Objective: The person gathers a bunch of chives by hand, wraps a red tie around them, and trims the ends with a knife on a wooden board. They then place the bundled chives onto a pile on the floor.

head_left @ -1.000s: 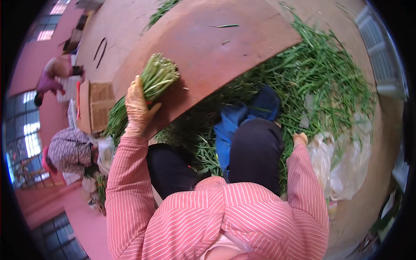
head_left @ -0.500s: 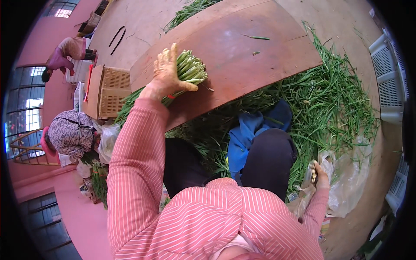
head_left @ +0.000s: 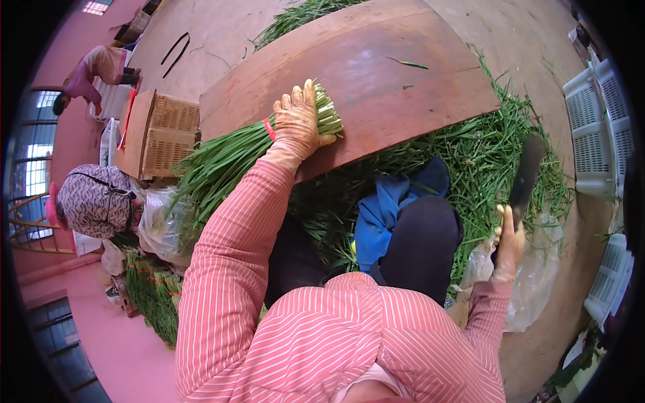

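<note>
My gloved left hand (head_left: 295, 126) is wrapped over the stem end of a bundle of green chives (head_left: 232, 156), pressing it on the reddish-brown board (head_left: 383, 74). A red band (head_left: 269, 129) circles the bundle beside my hand. The pale cut ends stick out past my fingers, and the long leaves hang off the board's left edge. My right hand (head_left: 509, 243) is closed round the handle of a knife (head_left: 527, 173). Its broad dark blade points up and away, over the loose greens to the right of the board. Most of the handle is hidden in my fingers.
Loose cut leaves (head_left: 484, 154) lie heaped along the board's near and right sides. Blue cloth (head_left: 384, 215) lies by my knee. White crates (head_left: 591, 127) stand at right, a brown crate (head_left: 171, 131) at left. One person (head_left: 101, 201) crouches at left; another bends farther back.
My left hand has closed down over the bundle, which now lies farther right with its leaves in view. My right hand has risen, bringing the knife's blade up into view.
</note>
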Motion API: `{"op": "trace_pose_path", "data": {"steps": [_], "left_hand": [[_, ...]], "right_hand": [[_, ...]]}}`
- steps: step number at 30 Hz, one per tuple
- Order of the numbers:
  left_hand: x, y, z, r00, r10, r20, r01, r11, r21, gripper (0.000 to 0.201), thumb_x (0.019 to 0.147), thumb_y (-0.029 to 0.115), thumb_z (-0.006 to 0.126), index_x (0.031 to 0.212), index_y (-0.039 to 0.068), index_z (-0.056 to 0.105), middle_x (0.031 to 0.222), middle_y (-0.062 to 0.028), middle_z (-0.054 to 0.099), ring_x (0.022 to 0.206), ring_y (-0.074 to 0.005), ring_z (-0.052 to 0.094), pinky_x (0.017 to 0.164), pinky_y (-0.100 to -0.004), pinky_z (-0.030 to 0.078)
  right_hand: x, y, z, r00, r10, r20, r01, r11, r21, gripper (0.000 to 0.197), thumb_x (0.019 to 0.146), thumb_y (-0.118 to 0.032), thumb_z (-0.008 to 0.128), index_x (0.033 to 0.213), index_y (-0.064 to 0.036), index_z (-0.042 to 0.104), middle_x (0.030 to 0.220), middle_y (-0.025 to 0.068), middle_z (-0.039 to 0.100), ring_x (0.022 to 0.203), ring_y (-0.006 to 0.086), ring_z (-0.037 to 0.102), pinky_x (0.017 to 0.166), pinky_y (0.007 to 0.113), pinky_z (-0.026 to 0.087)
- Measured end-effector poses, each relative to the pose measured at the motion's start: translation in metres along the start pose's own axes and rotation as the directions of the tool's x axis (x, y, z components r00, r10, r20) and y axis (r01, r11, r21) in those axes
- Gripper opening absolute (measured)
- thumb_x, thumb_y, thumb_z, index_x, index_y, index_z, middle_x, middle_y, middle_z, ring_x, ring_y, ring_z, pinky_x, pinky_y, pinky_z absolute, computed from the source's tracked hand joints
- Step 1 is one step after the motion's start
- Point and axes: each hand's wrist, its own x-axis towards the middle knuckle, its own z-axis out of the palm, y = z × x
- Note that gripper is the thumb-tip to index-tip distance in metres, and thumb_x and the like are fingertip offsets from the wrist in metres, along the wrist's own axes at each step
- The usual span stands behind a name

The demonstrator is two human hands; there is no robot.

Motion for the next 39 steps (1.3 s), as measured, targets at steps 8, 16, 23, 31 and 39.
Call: {"op": "trace_pose_path", "data": {"steps": [8, 16, 23, 31, 39], "left_hand": [[0.020, -0.008, -0.027, 0.975, 0.065, 0.214, -0.046, 0.995, -0.092, 0.140, 0.042, 0.056, 0.084, 0.142, -0.003, 0.007, 0.132, -0.0219, 0.040, 0.119, -0.0354, 0.043, 0.101, -0.0395, 0.035], [0.060, -0.037, -0.027, 0.898, 0.117, 0.424, 0.023, 0.950, -0.311, 0.115, 0.049, 0.056, 0.080, 0.134, -0.004, 0.031, 0.120, -0.0213, 0.054, 0.114, -0.0294, 0.052, 0.095, -0.0321, 0.043], [0.041, -0.024, -0.021, 0.938, 0.084, 0.336, -0.004, 0.973, -0.232, 0.116, 0.048, 0.051, 0.081, 0.134, -0.007, 0.030, 0.126, -0.0239, 0.047, 0.120, -0.0331, 0.045, 0.100, -0.0352, 0.037], [0.045, -0.020, -0.021, 0.920, 0.039, 0.391, 0.008, 0.993, -0.117, 0.123, 0.047, 0.053, 0.082, 0.138, -0.007, 0.023, 0.128, -0.0225, 0.045, 0.120, -0.0332, 0.044, 0.099, -0.0379, 0.038], [0.044, -0.031, -0.008, 0.958, 0.052, 0.282, 0.048, 0.941, -0.336, 0.079, 0.056, 0.049, 0.076, 0.109, -0.002, 0.048, 0.105, -0.0198, 0.059, 0.100, -0.0315, 0.059, 0.086, -0.0382, 0.047]], "right_hand": [[-0.024, -0.081, 0.088, 0.910, -0.202, 0.362, 0.202, 0.979, 0.038, 0.048, 0.089, -0.039, 0.057, 0.123, -0.0060, 0.052, 0.061, -0.0042, 0.048, 0.048, 0.0018, 0.039, 0.043, 0.017, 0.030], [-0.039, -0.121, 0.173, 0.722, -0.486, 0.493, 0.450, 0.870, 0.200, 0.032, 0.089, -0.015, 0.059, 0.116, 0.0007, 0.056, 0.079, 0.0041, 0.062, 0.061, 0.0073, 0.056, 0.058, 0.022, 0.046], [-0.025, -0.094, 0.217, 0.593, -0.594, 0.543, 0.716, 0.698, -0.019, 0.022, 0.085, -0.023, 0.060, 0.095, -0.0028, 0.063, 0.075, 0.0145, 0.066, 0.063, 0.0266, 0.064, 0.055, 0.033, 0.051], [-0.032, -0.086, 0.221, 0.533, -0.665, 0.523, 0.795, 0.606, -0.040, 0.022, 0.082, -0.019, 0.065, 0.090, 0.0020, 0.064, 0.081, 0.0161, 0.067, 0.071, 0.0291, 0.066, 0.064, 0.034, 0.054], [-0.038, -0.080, 0.223, 0.406, -0.793, 0.454, 0.910, 0.395, -0.123, 0.022, 0.081, -0.020, 0.066, 0.089, 0.0002, 0.066, 0.077, 0.0153, 0.067, 0.067, 0.0265, 0.066, 0.058, 0.032, 0.054]]}}
